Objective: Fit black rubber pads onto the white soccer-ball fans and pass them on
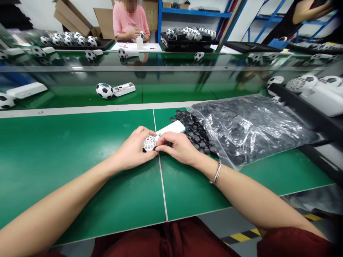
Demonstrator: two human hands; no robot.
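Note:
On the green mat, my left hand (136,148) is wrapped round a white ball with a lattice face (149,143), part of a handheld soccer-ball device. Its white handle (173,127) points away to the upper right. My right hand (175,145) presses its thumb and index finger together at the ball's right side; whatever is between the fingertips is too small to make out. Just beyond that hand lies a heap of small black plastic pieces (197,134), spilling from the mouth of a clear plastic bag (252,125) filled with more of them.
A conveyor belt (166,85) runs across behind the mat, carrying a soccer-ball device (104,90) with its handle. Black trays (316,103) of similar devices stand at the right. Across the belt sits a person in a pink shirt (131,21); another person stands at the upper right.

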